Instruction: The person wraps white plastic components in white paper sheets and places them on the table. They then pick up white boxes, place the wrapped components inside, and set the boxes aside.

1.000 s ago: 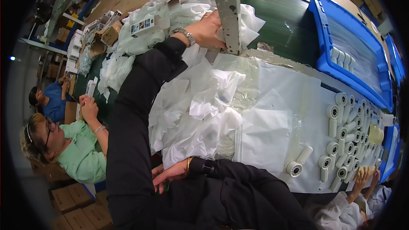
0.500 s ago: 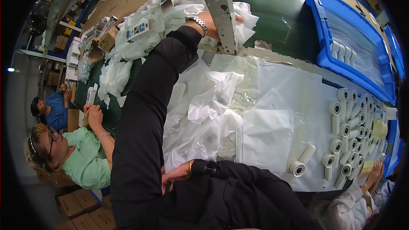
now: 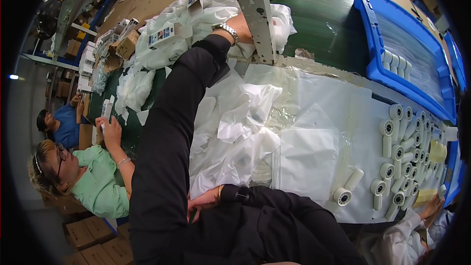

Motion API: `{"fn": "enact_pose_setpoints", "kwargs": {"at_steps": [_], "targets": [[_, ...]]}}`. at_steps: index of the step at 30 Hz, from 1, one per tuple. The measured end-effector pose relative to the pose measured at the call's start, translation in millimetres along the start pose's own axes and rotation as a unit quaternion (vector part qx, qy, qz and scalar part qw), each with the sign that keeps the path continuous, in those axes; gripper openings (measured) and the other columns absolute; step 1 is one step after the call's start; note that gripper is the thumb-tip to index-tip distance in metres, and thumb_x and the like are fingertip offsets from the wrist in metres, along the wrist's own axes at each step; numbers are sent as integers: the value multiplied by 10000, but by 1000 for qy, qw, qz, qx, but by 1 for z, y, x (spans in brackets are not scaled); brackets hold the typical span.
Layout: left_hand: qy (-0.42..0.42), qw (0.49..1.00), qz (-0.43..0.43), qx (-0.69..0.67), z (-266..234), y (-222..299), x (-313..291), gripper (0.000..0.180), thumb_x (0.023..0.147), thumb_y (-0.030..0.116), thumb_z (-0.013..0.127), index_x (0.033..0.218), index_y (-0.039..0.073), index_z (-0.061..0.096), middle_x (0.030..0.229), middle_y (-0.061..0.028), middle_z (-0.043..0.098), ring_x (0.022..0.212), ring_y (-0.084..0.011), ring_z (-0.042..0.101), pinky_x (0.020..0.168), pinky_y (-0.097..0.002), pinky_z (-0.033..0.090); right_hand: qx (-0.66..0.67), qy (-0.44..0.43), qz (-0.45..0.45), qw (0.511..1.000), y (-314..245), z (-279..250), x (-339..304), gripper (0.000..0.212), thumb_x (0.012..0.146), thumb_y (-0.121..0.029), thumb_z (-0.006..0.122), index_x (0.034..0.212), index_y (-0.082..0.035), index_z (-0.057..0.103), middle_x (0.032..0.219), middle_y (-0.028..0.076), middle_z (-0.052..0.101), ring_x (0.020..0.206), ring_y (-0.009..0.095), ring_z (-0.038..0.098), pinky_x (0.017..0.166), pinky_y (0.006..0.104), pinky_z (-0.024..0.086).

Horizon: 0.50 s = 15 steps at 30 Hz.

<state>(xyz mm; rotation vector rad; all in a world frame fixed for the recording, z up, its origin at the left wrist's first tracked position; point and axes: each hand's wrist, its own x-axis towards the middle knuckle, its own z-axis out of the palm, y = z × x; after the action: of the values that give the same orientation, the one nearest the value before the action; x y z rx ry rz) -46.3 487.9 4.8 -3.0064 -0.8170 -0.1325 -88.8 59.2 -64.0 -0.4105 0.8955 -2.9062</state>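
My left hand (image 3: 241, 28), with a metal watch at its wrist, reaches far forward over the green belt. Its fingers pass behind a speckled metal post (image 3: 256, 17) and are hidden there; a white plastic bundle (image 3: 281, 28) shows just past the post. Close to my body is my right hand (image 3: 205, 200), its fingers curled at the near edge of the crumpled white plastic bags (image 3: 240, 137). A bit of green shows by those fingers, but what they hold is unclear. Right of the bags lies a flat stack of white bags (image 3: 309, 157).
White handheld fans (image 3: 387, 169) crowd the table's right side; one fan (image 3: 342, 196) lies apart. A blue crate (image 3: 375, 71) stands beyond. Bagged items and small boxes (image 3: 164, 35) heap at the far left. A co-worker in green (image 3: 100, 179) sits left; another person's hands (image 3: 432, 206) are at right.
My left hand has drawn slightly back, and its fingertips no longer show past the post. My right hand stays put. The co-worker in green has raised a small box.
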Motion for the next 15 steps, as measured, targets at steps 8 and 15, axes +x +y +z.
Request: {"fn": "enact_pose_setpoints", "kwargs": {"at_steps": [8, 15], "targets": [[126, 982, -140, 33, 26, -47, -38, 632, 797, 439, 827, 1348, 164, 684, 1312, -198, 664, 1199, -430, 604, 1055, -498, 496, 55, 18, 73, 996, -22, 25, -8, 320, 1058, -343, 649, 1206, -61, 610, 1230, 85, 706, 1062, 184, 710, 927, 319, 584], [355, 925, -137, 9, -42, -45, -99, 622, 789, 383, 851, 1344, 158, 681, 1213, -224, 678, 1149, -454, 598, 1029, -509, 506, 90, 59, 57, 993, -22, 15, -7, 308, 1030, -326, 722, 1188, -102, 580, 1162, 58, 686, 994, 147, 701, 850, 307, 619]]}}
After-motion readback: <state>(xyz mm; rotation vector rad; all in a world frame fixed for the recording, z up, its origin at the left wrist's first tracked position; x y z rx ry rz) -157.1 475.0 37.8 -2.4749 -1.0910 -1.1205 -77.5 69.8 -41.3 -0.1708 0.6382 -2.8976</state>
